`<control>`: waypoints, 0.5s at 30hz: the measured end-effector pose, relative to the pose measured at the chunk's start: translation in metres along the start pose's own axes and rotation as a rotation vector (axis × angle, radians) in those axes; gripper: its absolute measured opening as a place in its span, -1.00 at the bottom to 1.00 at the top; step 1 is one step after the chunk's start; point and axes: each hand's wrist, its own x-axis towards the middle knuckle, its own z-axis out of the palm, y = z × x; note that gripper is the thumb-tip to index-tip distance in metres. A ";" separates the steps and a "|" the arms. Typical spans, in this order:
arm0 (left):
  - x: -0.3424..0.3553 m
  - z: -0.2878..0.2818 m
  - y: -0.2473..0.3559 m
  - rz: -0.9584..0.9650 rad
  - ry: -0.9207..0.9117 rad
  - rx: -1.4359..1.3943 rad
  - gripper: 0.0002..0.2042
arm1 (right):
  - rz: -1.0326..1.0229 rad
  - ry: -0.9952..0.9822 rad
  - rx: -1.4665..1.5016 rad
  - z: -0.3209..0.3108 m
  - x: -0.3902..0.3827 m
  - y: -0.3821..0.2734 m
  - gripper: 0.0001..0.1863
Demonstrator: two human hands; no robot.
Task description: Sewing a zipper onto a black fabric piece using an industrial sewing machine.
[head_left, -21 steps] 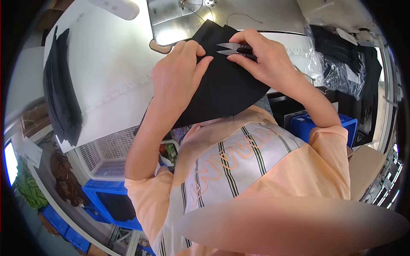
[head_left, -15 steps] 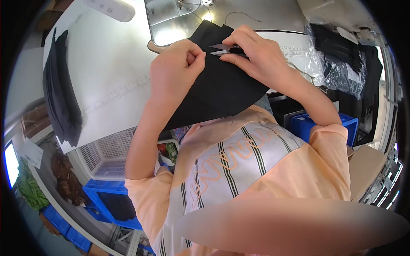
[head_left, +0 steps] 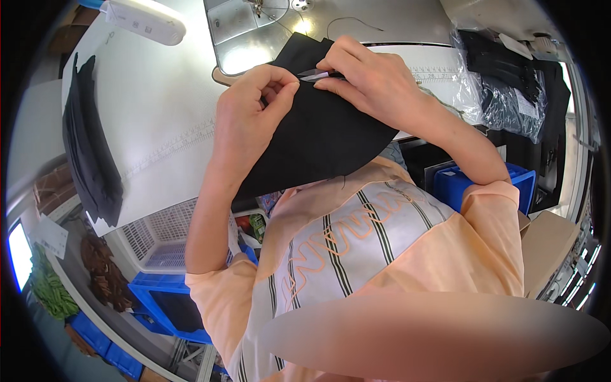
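Observation:
A piece of black fabric [head_left: 318, 127] lies over the table's near edge and down against my shirt. My left hand [head_left: 251, 108] is closed in a pinch above the fabric's upper left part; whatever is between thumb and forefinger is too small to make out. My right hand [head_left: 375, 79] is closed around thread snips [head_left: 316, 76]. The snips' blades point left at my left fingertips, just short of them, and lie close together. Most of the snips' body is hidden in the right hand.
A metal sewing machine bed [head_left: 356, 25] is at the back. Stacked black fabric strips [head_left: 92, 146] lie at the table's left, near a white device [head_left: 149, 22]. Plastic-bagged black pieces [head_left: 512, 105] sit at the right. Below are a white basket [head_left: 168, 239] and blue crates [head_left: 159, 299].
The snips' blades have come closer together. Both hands have shifted slightly left, and the left hand's pinch stays near the blade tips.

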 end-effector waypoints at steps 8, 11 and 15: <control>0.000 0.002 -0.006 0.087 0.021 -0.055 -0.92 | -0.050 -0.009 -0.032 0.000 0.002 0.001 -0.76; 0.001 0.001 -0.008 0.051 -0.015 -0.145 -0.94 | -0.028 -0.056 -0.033 -0.001 0.002 0.001 -0.78; 0.005 -0.023 -0.009 -0.040 0.083 -0.513 -0.92 | 0.013 -0.004 0.096 -0.011 0.005 0.010 -0.71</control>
